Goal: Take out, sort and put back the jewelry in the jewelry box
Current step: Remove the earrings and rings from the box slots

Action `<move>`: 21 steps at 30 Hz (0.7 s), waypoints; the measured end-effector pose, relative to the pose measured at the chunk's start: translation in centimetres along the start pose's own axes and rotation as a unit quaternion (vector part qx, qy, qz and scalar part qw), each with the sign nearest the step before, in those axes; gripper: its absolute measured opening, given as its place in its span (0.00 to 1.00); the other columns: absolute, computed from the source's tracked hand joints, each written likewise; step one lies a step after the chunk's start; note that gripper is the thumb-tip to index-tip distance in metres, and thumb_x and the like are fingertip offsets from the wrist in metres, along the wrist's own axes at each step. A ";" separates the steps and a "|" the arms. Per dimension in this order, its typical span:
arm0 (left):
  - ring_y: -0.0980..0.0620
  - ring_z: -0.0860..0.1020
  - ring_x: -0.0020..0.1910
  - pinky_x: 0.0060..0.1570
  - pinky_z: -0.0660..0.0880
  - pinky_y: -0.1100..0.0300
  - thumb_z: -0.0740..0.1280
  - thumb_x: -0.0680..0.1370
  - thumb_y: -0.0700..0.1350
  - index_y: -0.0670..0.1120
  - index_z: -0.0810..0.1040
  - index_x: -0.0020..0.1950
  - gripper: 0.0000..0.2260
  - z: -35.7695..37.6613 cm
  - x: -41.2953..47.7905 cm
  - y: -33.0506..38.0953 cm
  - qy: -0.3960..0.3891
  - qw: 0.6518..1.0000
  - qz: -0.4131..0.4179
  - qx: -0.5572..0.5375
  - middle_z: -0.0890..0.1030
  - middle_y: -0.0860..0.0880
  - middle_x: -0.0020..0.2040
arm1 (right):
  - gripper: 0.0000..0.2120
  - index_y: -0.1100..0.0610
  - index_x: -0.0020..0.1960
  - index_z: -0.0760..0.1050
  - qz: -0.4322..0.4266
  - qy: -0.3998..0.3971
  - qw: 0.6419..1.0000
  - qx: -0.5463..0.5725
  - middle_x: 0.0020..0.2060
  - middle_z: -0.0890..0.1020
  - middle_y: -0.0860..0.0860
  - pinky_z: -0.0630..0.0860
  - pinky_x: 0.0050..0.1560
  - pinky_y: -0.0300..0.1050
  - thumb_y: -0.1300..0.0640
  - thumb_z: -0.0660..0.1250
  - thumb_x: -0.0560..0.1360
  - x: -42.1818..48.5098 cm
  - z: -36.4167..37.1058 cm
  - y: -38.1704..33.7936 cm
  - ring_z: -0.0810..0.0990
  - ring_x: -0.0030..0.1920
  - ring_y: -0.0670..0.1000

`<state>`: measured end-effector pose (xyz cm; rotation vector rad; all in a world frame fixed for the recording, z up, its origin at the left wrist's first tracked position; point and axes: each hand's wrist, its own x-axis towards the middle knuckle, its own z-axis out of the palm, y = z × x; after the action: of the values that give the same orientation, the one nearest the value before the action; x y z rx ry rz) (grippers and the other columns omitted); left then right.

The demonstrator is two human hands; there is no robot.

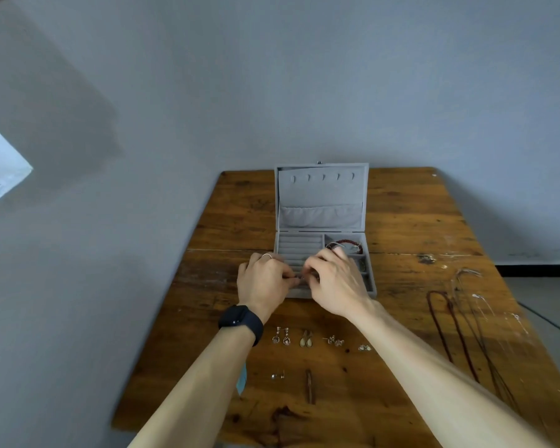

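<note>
A grey velvet jewelry box (320,195) stands open in the middle of the wooden table (417,221). A red bead bracelet (348,243) lies in its back right compartment. My left hand (265,279) and my right hand (333,282) meet over the box's front ring rows. Together their fingertips pinch a small piece of jewelry (299,278); what kind it is I cannot tell. Pairs of earrings (282,337) lie in a row on the table in front of the box.
Several cord necklaces (456,324) stretch along the table's right side. A small earring (278,376) and a thin brown piece (309,386) lie near the front edge. A grey wall stands behind the table. A black watch (240,320) is on my left wrist.
</note>
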<state>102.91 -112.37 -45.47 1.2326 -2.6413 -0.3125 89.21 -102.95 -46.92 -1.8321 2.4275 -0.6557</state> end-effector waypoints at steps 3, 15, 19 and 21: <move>0.51 0.73 0.62 0.59 0.71 0.50 0.73 0.74 0.60 0.58 0.86 0.48 0.08 0.1 0.2 -0.3 0.009 1.000 0.005 -0.008 0.82 0.57 0.57 | 0.07 0.49 0.54 0.80 0.011 -0.010 1.000 0.005 0.57 0.78 0.47 0.72 0.58 0.51 0.52 0.65 0.79 -0.5 -0.2 0.8 0.69 0.60 0.53; 0.49 0.70 0.65 0.62 0.67 0.49 0.66 0.80 0.56 0.59 0.83 0.58 0.10 0.0 0.4 1.0 0.001 0.993 0.064 0.102 0.78 0.54 0.63 | 0.02 0.55 0.53 0.71 0.129 0.100 0.955 0.248 0.48 0.79 0.48 0.70 0.43 0.30 0.60 0.60 0.82 -4.8 -2.5 -0.3 0.77 0.47 0.46; 0.48 0.70 0.65 0.63 0.67 0.48 0.67 0.80 0.55 0.57 0.83 0.57 0.08 -0.2 0.4 1.6 -0.011 0.987 0.072 0.140 0.78 0.52 0.63 | 0.02 0.54 0.53 0.68 0.190 0.103 0.907 0.363 0.48 0.81 0.44 0.73 0.34 0.33 0.59 0.57 0.84 -7.2 -4.1 -1.1 0.77 0.34 0.45; 0.48 0.71 0.65 0.63 0.68 0.48 0.68 0.79 0.54 0.56 0.83 0.56 0.08 -0.5 0.7 1.9 -0.025 0.987 0.063 0.143 0.78 0.52 0.62 | 0.03 0.55 0.53 0.68 0.205 0.102 0.888 0.400 0.48 0.81 0.44 0.72 0.31 0.39 0.59 0.56 0.84 -8.2 -4.7 -1.4 0.74 0.31 0.47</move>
<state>101.21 -111.77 -44.37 1.1382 -2.8683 0.0607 91.70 -94.22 -44.05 -0.9295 2.0288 -1.5421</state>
